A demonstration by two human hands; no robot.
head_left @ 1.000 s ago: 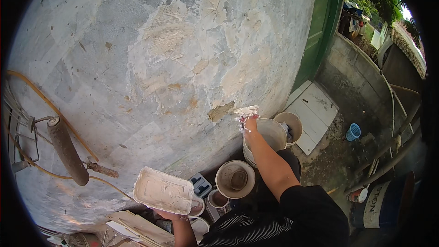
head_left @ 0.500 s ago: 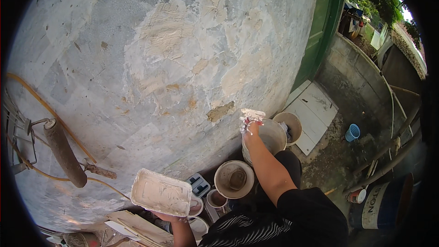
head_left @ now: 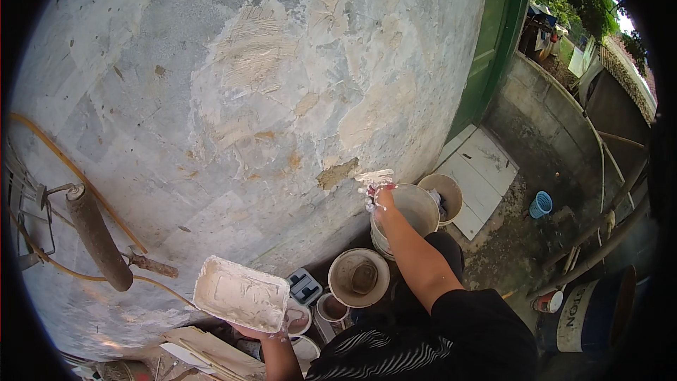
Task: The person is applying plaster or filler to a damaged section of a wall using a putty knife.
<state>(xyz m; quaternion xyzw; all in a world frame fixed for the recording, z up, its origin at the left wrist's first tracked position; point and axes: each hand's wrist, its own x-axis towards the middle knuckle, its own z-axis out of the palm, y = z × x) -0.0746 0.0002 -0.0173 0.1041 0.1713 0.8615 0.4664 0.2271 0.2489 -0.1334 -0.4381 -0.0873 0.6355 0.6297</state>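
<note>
My right hand [head_left: 381,198], smeared with white paste, is closed round the handle of a putty knife [head_left: 374,176]. Its wide blade carries pale putty and is close to the wall [head_left: 282,148], just right of a bare brownish patch [head_left: 337,173]; whether it touches cannot be made out. At the lower left, my left hand [head_left: 255,334] supports a white rectangular tub [head_left: 242,294] from below, most of its fingers hidden under it. Beige putty coats the tub's inside. Higher on the wall is a rough, ridged area of putty [head_left: 257,49].
Buckets [head_left: 416,209] stand along the wall's foot below my right arm. A used paint roller [head_left: 99,240] hangs at the left beside a yellow hose [head_left: 77,180]. To the right are a green door [head_left: 486,63], white boards [head_left: 479,176], a blue basket [head_left: 541,204] and a dark drum [head_left: 589,310].
My right hand with the putty knife has moved slightly left, toward the bare patch, and the blade has tilted a little. The tub in my left hand has shifted slightly left.
</note>
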